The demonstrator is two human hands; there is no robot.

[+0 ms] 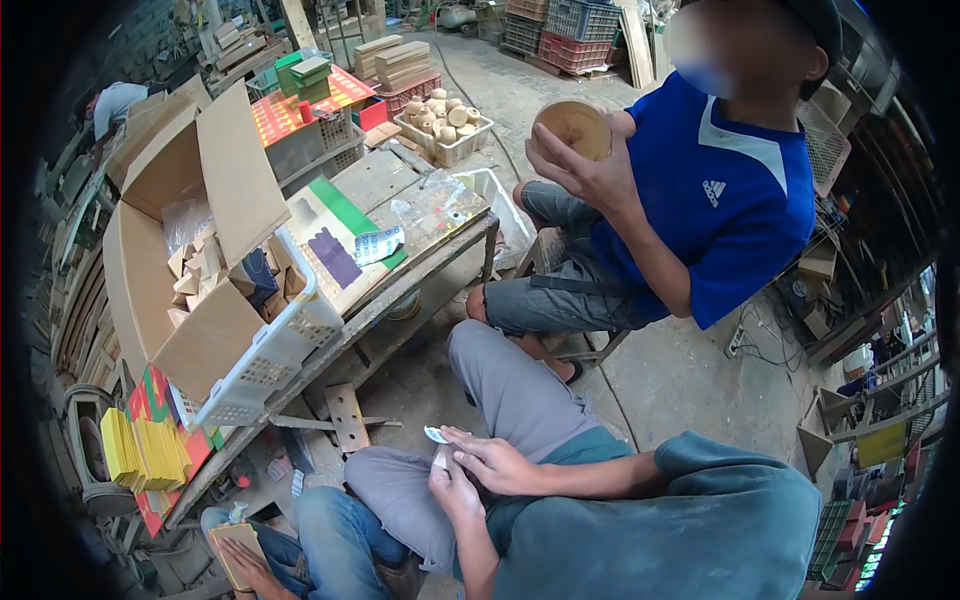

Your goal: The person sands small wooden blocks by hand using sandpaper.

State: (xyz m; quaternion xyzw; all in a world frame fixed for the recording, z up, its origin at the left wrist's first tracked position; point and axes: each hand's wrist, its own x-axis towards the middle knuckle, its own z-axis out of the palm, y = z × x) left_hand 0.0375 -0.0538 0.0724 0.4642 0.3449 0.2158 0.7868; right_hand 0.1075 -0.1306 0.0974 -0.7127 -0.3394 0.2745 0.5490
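Observation:
In front of my lap, my left hand (pixel 456 492) is closed around a small pale wooden piece (pixel 441 459), mostly covered by the fingers. My right hand (pixel 495 464) presses against it from above, its fingers together. A small curled piece of sandpaper (pixel 435 435) with a blue-and-white back sticks out at the right fingertips. Both hands touch each other, so the exact contact between paper and wood is hidden.
A workbench (pixel 440 215) holds a cardboard box (pixel 135 290) and a white plastic crate (pixel 300 335) of wooden pieces. Opposite, a co-worker in a blue shirt (pixel 740 200) holds a round wooden bowl (pixel 575 130). Another person's hand (pixel 250 565) rests on a wooden board at lower left.

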